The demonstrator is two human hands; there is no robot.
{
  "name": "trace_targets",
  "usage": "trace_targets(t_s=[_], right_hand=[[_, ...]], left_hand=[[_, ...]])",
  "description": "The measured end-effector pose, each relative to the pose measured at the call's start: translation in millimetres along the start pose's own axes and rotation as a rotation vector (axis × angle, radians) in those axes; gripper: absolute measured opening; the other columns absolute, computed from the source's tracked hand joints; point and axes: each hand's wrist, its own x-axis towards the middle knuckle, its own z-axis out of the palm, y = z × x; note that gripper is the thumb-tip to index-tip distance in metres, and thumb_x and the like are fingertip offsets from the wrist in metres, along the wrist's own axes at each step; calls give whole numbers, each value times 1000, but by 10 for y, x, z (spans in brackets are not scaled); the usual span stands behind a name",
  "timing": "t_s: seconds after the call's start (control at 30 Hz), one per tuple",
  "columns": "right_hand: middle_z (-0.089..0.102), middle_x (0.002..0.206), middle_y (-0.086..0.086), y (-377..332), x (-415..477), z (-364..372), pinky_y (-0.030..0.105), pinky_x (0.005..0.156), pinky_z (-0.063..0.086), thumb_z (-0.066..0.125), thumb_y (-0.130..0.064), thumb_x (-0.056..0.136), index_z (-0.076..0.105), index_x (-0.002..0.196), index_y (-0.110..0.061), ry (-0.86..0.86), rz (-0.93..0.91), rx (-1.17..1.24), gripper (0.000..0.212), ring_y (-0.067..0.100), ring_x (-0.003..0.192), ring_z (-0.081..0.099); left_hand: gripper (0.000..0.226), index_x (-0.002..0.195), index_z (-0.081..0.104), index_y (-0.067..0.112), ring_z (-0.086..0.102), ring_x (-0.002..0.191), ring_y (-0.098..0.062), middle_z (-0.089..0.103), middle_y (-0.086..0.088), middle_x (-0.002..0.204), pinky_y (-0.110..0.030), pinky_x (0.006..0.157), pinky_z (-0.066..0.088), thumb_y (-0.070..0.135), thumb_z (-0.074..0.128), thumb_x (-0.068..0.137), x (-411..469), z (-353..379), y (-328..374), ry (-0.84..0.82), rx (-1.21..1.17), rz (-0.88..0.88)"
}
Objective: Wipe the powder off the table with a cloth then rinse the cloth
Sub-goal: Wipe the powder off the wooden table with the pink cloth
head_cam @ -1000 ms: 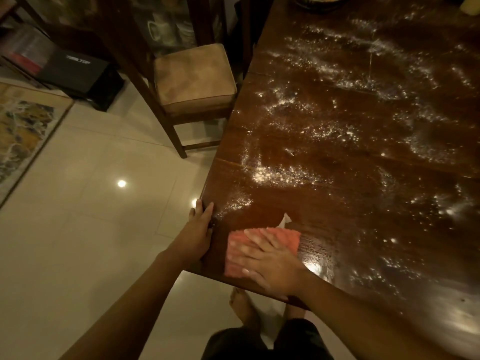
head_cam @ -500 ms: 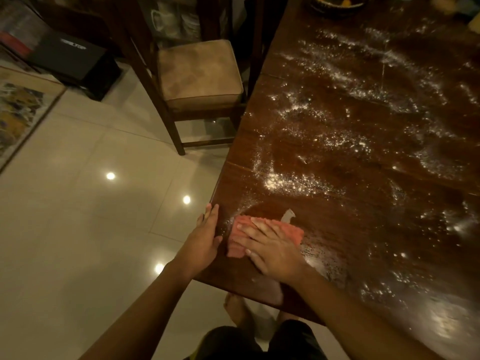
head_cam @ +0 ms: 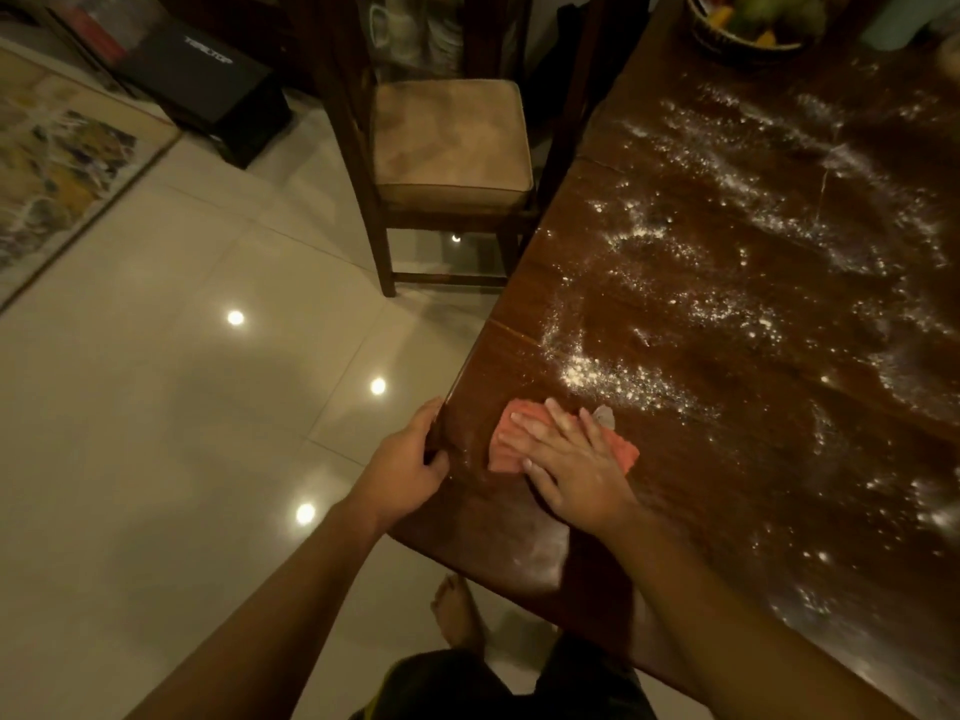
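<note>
Your right hand lies flat on the cloth, fingers straight and spread, palm pressing down; the grip is released, with nothing curled round the fabric. The cloth is pink-orange, ribbed in texture and roughly rectangular. It lies flat on the table near the left edge. A small pale tag shows at its far side, just beyond your fingers.

Left of the cloth, your left hand clenches the table edge, thumb on top and fingers wrapped underneath.

The table is dark, glossy wood with a visible seam running across it beyond the cloth. White powder is scattered in streaks and clumps from just beyond the cloth out to the far right of it. The strip of table on the near side of the cloth shows a dull, smeared patch.

Well beyond the cloth, a woven bowl holding fruit stands on the table. Beyond and left of the cloth, a dark wooden chair with a square tan cushion is set just beside the table edge. Left of the cloth, the floor is pale glossy tile reflecting round ceiling lights. Far left, a patterned rug lies beside a black box.
</note>
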Motion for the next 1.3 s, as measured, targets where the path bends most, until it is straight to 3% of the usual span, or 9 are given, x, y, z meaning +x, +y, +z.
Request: trace_targets(t_s=[0.1, 0.33, 0.5, 0.73, 0.87, 1.0, 1.13, 1.2, 1.3], right_hand=[[16, 164, -18, -324, 320, -36, 53, 122, -3, 29, -42, 103, 28, 153, -44, 57, 272, 104, 50, 15, 153, -8], [27, 159, -22, -147, 204, -42, 43, 122, -6, 36, -35, 101, 43, 144, -44, -122, -401, 142, 44, 9, 153, 10], [35, 158, -17, -406, 310, -152, 49, 124, 4, 38, -30, 97, 48, 144, -38, -8, 5, 262, 49, 12, 152, 16], [27, 159, -24, -120, -204, -107, 44, 122, -7, 45, -24, 95, 47, 141, -43, -294, -604, 280, 49, 2, 152, -2], [42, 147, -30, 241, -157, -10, 53, 120, 21, 60, -12, 86, 56, 129, -44, -91, -482, 344, 54, 2, 149, 21], [46, 152, -14, -289, 45, -55, 48, 121, 11, 42, -29, 96, 52, 141, -39, 58, -185, 227, 46, 16, 149, 29], [35, 157, -19, -126, -273, -31, 53, 122, 2, 45, -24, 94, 52, 137, -42, -191, -593, 250, 47, 13, 153, 12], [44, 152, -19, 208, -515, -53, 49, 123, 5, 51, -21, 89, 63, 126, -39, -242, -739, 279, 44, 7, 152, 16], [55, 142, -21, 654, -719, -56, 45, 122, 11, 53, -21, 85, 69, 112, -41, -81, -564, 270, 37, 9, 146, 33]], left_hand=[[57, 145, 39, 36, 60, 108, -5, 63, 14, 121, -22, 94, 46, 11, 52, 95, -14, 44, -18, 23, -31, -35], [30, 113, 69, 27, 68, 93, -15, 73, 4, 101, -28, 80, 54, 11, 50, 96, -26, 5, -232, 217, -30, -247], [37, 108, 73, 25, 67, 98, -18, 73, 3, 106, -37, 90, 54, 4, 49, 90, -179, 173, -142, 326, -129, -368], [39, 123, 65, 24, 63, 110, -23, 69, -1, 120, -37, 99, 50, 6, 44, 96, -543, 428, -72, 433, -65, -421], [45, 141, 51, 24, 61, 117, -28, 64, -4, 131, -34, 95, 47, 11, 42, 99, -612, 528, 51, 423, 210, -378], [47, 142, 47, 23, 63, 110, -31, 66, -6, 125, -30, 81, 45, 11, 37, 98, -609, 589, 188, 423, 299, -414], [52, 145, 37, 23, 59, 114, -30, 58, -8, 133, -40, 96, 45, 14, 36, 94, -587, 602, 110, 351, 292, -444], [56, 150, 24, 26, 45, 130, -31, 46, -9, 144, -66, 110, 23, 17, 35, 95, -574, 648, 128, 299, 371, -540], [55, 152, 12, 27, 11, 148, -37, 17, -20, 157, -73, 109, -3, 26, 33, 101, -579, 792, 276, 302, 483, -529]])
